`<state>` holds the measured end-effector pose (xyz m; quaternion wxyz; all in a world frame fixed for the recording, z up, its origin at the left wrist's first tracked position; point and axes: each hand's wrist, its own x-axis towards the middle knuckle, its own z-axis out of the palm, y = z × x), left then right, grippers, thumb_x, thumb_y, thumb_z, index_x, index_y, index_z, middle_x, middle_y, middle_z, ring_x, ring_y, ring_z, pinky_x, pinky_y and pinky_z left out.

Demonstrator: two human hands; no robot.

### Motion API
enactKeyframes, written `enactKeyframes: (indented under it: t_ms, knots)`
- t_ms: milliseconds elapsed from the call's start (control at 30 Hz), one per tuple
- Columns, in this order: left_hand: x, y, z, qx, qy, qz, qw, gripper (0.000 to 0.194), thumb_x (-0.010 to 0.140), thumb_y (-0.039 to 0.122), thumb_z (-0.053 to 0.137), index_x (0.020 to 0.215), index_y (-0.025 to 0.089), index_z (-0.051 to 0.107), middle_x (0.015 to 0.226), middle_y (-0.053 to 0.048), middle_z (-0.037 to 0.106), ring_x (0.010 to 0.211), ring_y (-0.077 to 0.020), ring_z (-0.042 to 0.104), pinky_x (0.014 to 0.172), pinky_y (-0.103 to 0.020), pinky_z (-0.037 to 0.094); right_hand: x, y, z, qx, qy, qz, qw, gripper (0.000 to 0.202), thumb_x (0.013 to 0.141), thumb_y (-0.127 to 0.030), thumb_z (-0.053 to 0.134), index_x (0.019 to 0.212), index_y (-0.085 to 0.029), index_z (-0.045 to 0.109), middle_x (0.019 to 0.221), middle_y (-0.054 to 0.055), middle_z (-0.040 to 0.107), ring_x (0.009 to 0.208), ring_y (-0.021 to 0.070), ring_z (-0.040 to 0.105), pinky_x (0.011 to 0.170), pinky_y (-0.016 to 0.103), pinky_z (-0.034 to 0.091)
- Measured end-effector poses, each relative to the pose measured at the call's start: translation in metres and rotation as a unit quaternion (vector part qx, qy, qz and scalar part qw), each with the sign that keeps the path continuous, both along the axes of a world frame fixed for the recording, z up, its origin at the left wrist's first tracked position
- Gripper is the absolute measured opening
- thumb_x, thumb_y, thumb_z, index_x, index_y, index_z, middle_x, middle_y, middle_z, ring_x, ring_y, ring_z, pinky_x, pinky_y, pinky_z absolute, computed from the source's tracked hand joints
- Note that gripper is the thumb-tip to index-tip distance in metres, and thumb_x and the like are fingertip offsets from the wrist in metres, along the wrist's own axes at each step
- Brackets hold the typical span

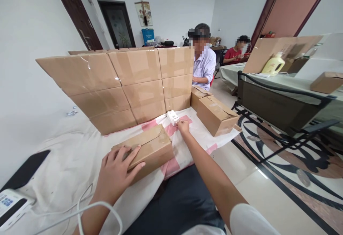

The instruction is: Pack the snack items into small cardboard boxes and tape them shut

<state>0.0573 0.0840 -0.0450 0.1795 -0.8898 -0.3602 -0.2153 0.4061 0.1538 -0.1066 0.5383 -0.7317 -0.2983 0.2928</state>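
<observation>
A closed cardboard box (150, 143) lies on the cloth in front of me, with tape along its top seam. My left hand (122, 163) rests on the box's left end, fingers spread over the top and thumb along the near side. Farther out, my right hand (183, 126) is pinched closed at the near right edge of a small white object (172, 117), perhaps a tape dispenser. What the pinched fingertips hold is too small to make out.
A wall of taped cardboard boxes (142, 84) stands behind. More boxes (214, 111) sit at the right edge of the cloth-covered table. A white cable (107, 206) loops by my left forearm, near a white device (13, 206). One person (202, 63) sits beyond the boxes; another sits farther back.
</observation>
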Motion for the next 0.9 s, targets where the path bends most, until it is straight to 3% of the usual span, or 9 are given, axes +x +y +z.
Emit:
enactKeyframes:
  t_ms: [133, 233, 333, 467, 600, 667, 800, 900]
  knots:
    - [0.001, -0.002, 0.005, 0.003, -0.004, 0.000, 1.000, 0.052, 0.099, 0.058, 0.050, 0.136, 0.027, 0.068, 0.118, -0.012, 0.068, 0.109, -0.0338, 0.058, 0.091, -0.047, 0.044, -0.005, -0.011, 0.002, 0.062, -0.013, 0.006, 0.998, 0.030, 0.098, -0.041, 0.066, 0.088, -0.013, 0.065, 0.085, 0.001, 0.067, 0.076, 0.0143, 0.066, 0.069, 0.029, 0.056]
    - [0.004, -0.004, 0.015, 0.023, -0.005, -0.015, 1.000, 0.049, 0.099, 0.055, 0.052, 0.132, 0.024, 0.069, 0.116, -0.013, 0.069, 0.108, -0.0336, 0.060, 0.094, -0.050, 0.042, -0.016, -0.028, 0.012, 0.152, -0.023, 0.021, 0.988, 0.049, 0.096, -0.041, 0.063, 0.057, -0.020, 0.041, 0.065, -0.001, 0.057, 0.072, 0.0152, 0.064, 0.070, 0.028, 0.052]
    - [0.015, -0.009, 0.029, 0.063, -0.051, -0.034, 0.996, 0.039, 0.098, 0.048, 0.058, 0.123, 0.022, 0.072, 0.115, -0.013, 0.070, 0.110, -0.0343, 0.062, 0.099, -0.053, 0.039, -0.034, -0.058, 0.029, 0.253, -0.046, 0.041, 0.965, 0.057, 0.092, -0.044, 0.060, 0.054, -0.023, 0.023, 0.064, 0.003, 0.057, 0.080, 0.0190, 0.066, 0.077, 0.030, 0.052]
    - [0.047, -0.025, 0.047, 0.037, -0.186, -0.095, 0.977, 0.017, 0.098, 0.032, 0.062, 0.110, 0.022, 0.071, 0.101, -0.006, 0.073, 0.095, -0.0244, 0.067, 0.089, -0.042, 0.044, -0.065, -0.109, 0.058, 0.365, -0.107, 0.093, 0.920, 0.054, 0.093, -0.041, 0.062, 0.055, -0.023, 0.028, 0.076, 0.006, 0.066, 0.078, 0.0194, 0.063, 0.076, 0.035, 0.051]
    - [0.076, -0.041, 0.054, -0.100, -0.286, -0.199, 0.932, 0.021, 0.098, 0.031, 0.065, 0.116, 0.021, 0.069, 0.093, -0.003, 0.072, 0.086, -0.0173, 0.069, 0.080, -0.032, 0.052, -0.090, -0.146, 0.076, 0.485, -0.265, 0.212, 0.806, 0.042, 0.098, -0.017, 0.055, 0.060, -0.021, 0.038, 0.081, 0.005, 0.072, 0.070, 0.0163, 0.059, 0.067, 0.034, 0.048]
    - [0.082, -0.045, 0.055, -0.121, -0.306, -0.232, 0.915, 0.016, 0.097, 0.028, 0.067, 0.111, 0.022, 0.072, 0.093, -0.003, 0.073, 0.085, -0.0165, 0.069, 0.079, -0.031, 0.053, -0.096, -0.155, 0.077, 0.496, -0.321, 0.236, 0.772, 0.036, 0.097, -0.012, 0.053, 0.063, -0.022, 0.044, 0.084, 0.005, 0.074, 0.070, 0.0167, 0.058, 0.065, 0.035, 0.048]
    - [0.079, -0.047, 0.052, -0.068, -0.288, -0.251, 0.922, 0.007, 0.097, 0.021, 0.066, 0.095, 0.023, 0.073, 0.086, 0.000, 0.074, 0.077, -0.0153, 0.067, 0.074, -0.033, 0.049, -0.098, -0.157, 0.074, 0.497, -0.373, 0.222, 0.751, 0.032, 0.095, -0.010, 0.054, 0.066, -0.023, 0.048, 0.087, 0.006, 0.076, 0.069, 0.0172, 0.058, 0.062, 0.035, 0.048]
    - [0.075, -0.047, 0.051, -0.025, -0.251, -0.233, 0.939, 0.012, 0.099, 0.015, 0.060, 0.094, 0.022, 0.070, 0.087, -0.001, 0.075, 0.079, -0.0155, 0.067, 0.075, -0.034, 0.045, -0.099, -0.155, 0.071, 0.494, -0.362, 0.220, 0.759, 0.033, 0.095, -0.009, 0.056, 0.066, -0.023, 0.047, 0.088, 0.005, 0.076, 0.071, 0.0168, 0.063, 0.063, 0.034, 0.051]
